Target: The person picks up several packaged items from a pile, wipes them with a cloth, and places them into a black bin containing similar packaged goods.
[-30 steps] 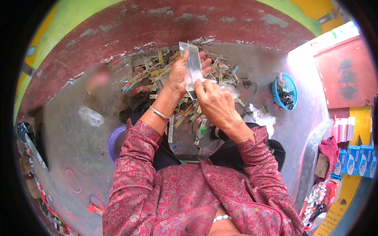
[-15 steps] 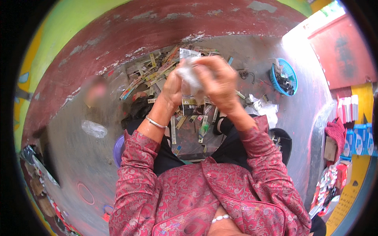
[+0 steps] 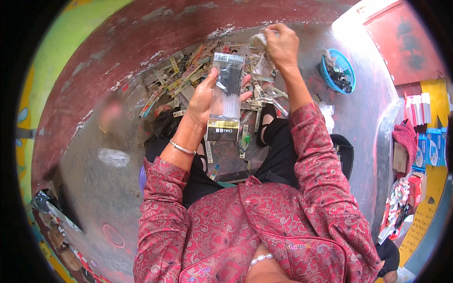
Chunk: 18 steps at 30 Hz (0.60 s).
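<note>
In the head view, the flat clear packet (image 3: pixel 227 99) is up in front of the person's chest, above the floor (image 3: pixel 155 207), with its long axis running away from the body. Its dark printed end points back toward the person and its barcoded end points toward the far wall (image 3: pixel 141 42). Inside the clear part, dark strips show toward the far end and whitish ones toward the near end.

The left hand (image 3: pixel 202 101) is the nearer one and has the packet. It comes in from the left side and lies partly behind it: the thumb rests along the left edge, while fingertips show past the right edge, loosely spread. The hand is half open, cradling the packet rather than squeezing it; the palm's contact is hidden.

The right hand (image 3: pixel 283 49) is apart from the packet, beyond it and to the right, raised higher in the view. Its thumb and fingers are closed in a pinch on a crumpled white wad (image 3: pixel 258 41), which hangs off the left side of the fingertips. Whether the wad is cloth or film I cannot tell.

Under both hands, a heap of printed strips (image 3: pixel 177 87) spreads over the floor, and a blue basket (image 3: pixel 340 85) stands to the right.
</note>
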Tool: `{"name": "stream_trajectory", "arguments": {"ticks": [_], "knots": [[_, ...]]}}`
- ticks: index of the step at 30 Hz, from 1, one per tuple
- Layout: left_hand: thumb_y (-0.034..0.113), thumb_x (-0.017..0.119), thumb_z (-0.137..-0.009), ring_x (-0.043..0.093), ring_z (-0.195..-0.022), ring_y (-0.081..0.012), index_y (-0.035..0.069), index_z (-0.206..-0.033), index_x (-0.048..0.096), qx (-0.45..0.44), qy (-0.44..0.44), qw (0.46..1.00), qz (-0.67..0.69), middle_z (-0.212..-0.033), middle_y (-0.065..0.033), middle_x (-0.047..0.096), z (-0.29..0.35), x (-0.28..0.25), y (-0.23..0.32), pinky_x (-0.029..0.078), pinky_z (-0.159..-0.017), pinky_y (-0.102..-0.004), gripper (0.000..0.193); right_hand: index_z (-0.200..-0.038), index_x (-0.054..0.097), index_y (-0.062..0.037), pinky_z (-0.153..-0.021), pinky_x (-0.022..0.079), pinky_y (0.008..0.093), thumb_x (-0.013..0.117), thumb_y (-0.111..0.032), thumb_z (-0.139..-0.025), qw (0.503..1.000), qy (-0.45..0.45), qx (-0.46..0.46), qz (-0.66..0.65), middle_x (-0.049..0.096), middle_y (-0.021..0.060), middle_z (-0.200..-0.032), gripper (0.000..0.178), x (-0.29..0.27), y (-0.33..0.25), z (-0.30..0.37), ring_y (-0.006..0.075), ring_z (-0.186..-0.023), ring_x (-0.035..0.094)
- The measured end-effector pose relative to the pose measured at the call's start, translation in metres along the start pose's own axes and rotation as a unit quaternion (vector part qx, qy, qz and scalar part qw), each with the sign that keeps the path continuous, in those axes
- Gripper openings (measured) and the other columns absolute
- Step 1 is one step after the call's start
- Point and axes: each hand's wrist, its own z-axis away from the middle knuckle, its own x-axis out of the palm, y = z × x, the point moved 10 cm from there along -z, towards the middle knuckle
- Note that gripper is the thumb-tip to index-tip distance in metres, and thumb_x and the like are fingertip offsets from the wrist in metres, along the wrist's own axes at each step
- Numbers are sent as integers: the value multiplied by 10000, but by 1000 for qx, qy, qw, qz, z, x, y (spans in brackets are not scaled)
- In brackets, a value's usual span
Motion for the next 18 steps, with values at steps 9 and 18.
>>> {"name": "stream_trajectory", "arguments": {"ticks": [9,18], "knots": [[349,319,-951,580,-928,-222,47,-1109,492,88,34,996,9,-1026,-112,580,-10,-24,25,475,-847,-376,382,-794,571,-41,-622,458,349,567,-161,-781,952,-178,-240,-72,537,118,-757,121,49,-92,89,285,-700,566],[311,254,-946,337,-1256,-311,-22,-1324,282,223,-15,975,-6,-1359,-164,347,7,-8,91,310,-1030,-451,505,-789,556,-61,-620,456,426,570,-183,-774,772,-524,-327,-149,538,126,-790,123,57,-124,201,331,-747,569]]}}
